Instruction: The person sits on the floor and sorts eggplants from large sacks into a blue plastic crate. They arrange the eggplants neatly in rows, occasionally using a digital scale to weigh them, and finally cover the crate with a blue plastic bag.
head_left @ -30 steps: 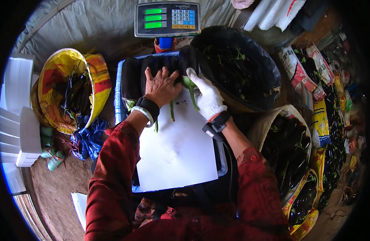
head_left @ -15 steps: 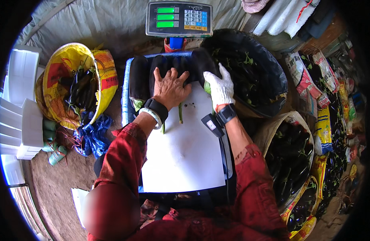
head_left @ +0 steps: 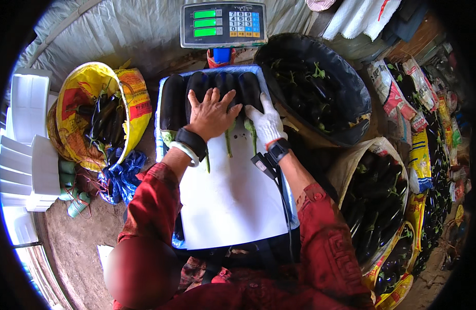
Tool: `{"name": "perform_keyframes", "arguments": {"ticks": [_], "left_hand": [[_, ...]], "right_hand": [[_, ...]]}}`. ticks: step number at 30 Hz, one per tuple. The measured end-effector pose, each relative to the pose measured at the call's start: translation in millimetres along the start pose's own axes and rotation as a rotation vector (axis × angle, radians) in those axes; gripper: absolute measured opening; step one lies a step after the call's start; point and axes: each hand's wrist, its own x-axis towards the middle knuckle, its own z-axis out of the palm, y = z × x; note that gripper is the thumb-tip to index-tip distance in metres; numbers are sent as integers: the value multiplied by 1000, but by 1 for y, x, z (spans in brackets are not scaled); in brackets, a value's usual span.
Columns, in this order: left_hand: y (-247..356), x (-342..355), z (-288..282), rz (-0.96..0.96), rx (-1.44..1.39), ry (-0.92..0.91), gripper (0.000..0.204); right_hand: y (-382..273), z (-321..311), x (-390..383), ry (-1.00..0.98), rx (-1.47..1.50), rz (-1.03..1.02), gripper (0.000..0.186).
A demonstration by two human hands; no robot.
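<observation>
A white sheet [head_left: 230, 201] covers the lower part of the scale's platform, with dark eggplants [head_left: 173, 103] side by side across its upper end, stems toward me. My left hand [head_left: 209, 116], bare with a black strap and pale band at the wrist, lies spread over the middle eggplants. My right hand [head_left: 266, 121], in a white knit glove, has its thumb and fingers around the lower end of the rightmost eggplant [head_left: 248, 85]. The scale's display [head_left: 223, 26] with green screens stands beyond the platform.
At left are a yellow-lined basket [head_left: 137, 119] of eggplants, blue plastic [head_left: 122, 183], white foam boxes [head_left: 44, 175] and twine spools [head_left: 75, 204]. At right are a black-lined tub [head_left: 351, 111], a pale sack [head_left: 338, 181] and long piles of bagged eggplants [head_left: 421, 160].
The rightmost eggplant, first tilted outward in my right hand, now lies straighter alongside the others, shifted slightly left. My left hand stays spread on the eggplants.
</observation>
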Motion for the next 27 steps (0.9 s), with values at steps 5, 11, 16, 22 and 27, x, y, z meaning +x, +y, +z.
{"name": "perform_keyframes", "arguments": {"ticks": [5,11,16,22,27], "left_hand": [[-77,-30,-36,-60,-164,153,42],[-100,-68,-11,-464,-705,-126,85],[-109,-117,-40,-170,-603,-91,67],[-58,-221,-80,-200,-248,-68,92],[-14,-261,-101,-42,-271,-217,93]], "right_hand": [[-8,5,-5,-60,-188,-39,71],[-33,-15,-3,-296,-332,92,74],[-38,-63,-29,-239,-259,-4,59],[-10,-136,-119,-384,-308,-117,46],[-20,-168,-180,-327,-401,-125,44]]}}
